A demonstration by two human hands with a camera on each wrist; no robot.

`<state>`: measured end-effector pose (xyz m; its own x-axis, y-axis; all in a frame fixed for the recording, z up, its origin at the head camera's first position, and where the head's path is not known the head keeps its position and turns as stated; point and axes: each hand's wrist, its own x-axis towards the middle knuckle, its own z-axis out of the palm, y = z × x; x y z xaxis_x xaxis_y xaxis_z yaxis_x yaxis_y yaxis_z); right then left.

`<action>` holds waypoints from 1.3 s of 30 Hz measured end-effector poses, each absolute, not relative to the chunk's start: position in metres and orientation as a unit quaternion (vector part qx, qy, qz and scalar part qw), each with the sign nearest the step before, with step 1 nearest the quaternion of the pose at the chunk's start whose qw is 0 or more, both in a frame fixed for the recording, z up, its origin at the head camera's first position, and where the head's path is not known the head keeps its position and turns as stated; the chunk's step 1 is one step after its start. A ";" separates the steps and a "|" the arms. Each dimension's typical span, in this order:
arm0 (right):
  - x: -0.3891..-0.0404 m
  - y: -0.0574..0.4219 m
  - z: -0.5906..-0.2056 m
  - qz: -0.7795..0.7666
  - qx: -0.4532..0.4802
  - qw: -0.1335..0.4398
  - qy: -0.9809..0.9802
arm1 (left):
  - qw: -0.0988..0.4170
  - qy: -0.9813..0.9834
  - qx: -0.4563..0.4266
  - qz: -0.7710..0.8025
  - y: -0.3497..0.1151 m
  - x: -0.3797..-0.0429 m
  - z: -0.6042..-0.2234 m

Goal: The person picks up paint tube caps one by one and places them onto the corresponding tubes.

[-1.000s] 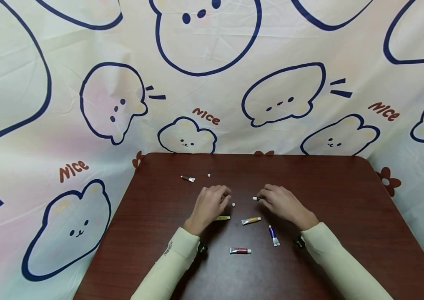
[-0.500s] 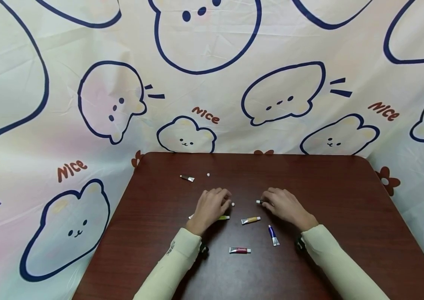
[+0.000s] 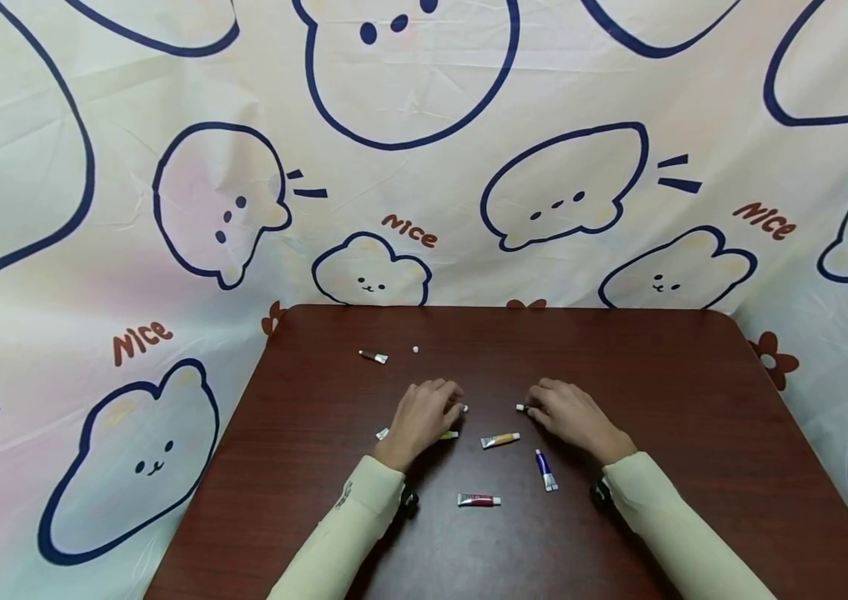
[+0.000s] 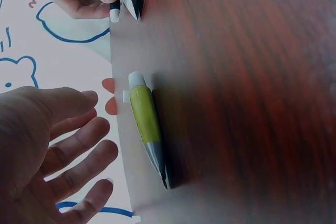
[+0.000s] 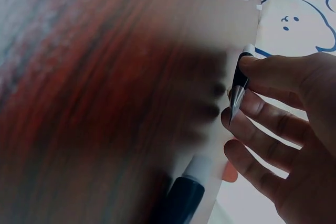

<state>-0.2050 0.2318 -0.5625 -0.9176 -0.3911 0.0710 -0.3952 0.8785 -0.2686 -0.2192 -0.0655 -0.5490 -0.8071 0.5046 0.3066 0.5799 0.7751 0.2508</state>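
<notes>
My right hand point(image 3: 575, 417) pinches a small black paint tube point(image 5: 240, 80) between thumb and fingers. Its white cap point(image 3: 520, 407) points left, toward the other hand. My left hand point(image 3: 418, 423) hovers low over the table with loosely bent fingers and nothing in them. Beneath it lies a yellow-green paint tube point(image 4: 144, 114), partly hidden by the hand in the head view. A tiny white cap point(image 3: 465, 408) lies right at the left fingertips. Between and below the hands is a yellow-ochre tube point(image 3: 500, 441), with a blue tube point(image 3: 546, 471) to its right.
Nearer on the brown table point(image 3: 634, 542) lies a dark red tube point(image 3: 479, 500). A dark brown tube point(image 3: 373, 357) and another small white cap point(image 3: 415, 349) lie toward the back left. Below the right hand, a dark teal tube point(image 5: 181, 198) shows in its wrist view.
My right hand has drawn back slightly toward me, carrying the black paint tube with it. The left hand has shifted a little nearer, its fingertips now closer to the small white cap.
</notes>
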 end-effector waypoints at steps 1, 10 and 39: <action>-0.205 0.233 -0.563 0.140 0.204 0.009 -0.969 | 0.110 -0.936 -0.290 -0.168 -0.065 -0.219 -0.549; -0.206 0.237 -0.568 0.145 0.198 0.006 -0.969 | 0.085 -0.940 -0.290 -0.161 -0.063 -0.221 -0.549; -0.158 0.230 -0.560 0.162 0.171 0.057 -0.970 | 0.085 -0.942 -0.293 -0.142 -0.060 -0.222 -0.560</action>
